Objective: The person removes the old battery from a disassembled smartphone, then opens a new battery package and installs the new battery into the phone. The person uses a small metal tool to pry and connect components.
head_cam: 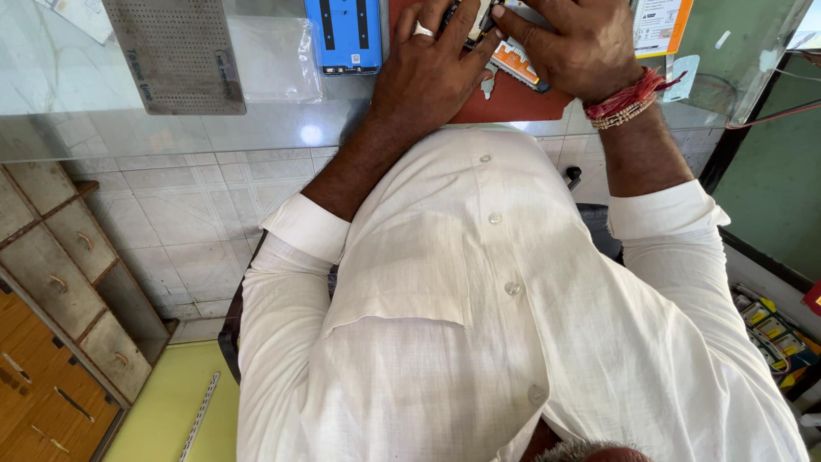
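Head view: two hands, one phone, one blue panel, one grey perforated mat, one red pad. Left hand, ringed, lay flat with fingers pressing the phone; right hand, threads at the wrist, gripped its other end, the opened phone showing orange and dark parts, sitting on the red pad at the top edge. Surface was a glass counter; tiled floor and wooden drawers below.

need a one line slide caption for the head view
Left hand and right hand press on an opened phone on a red mat.
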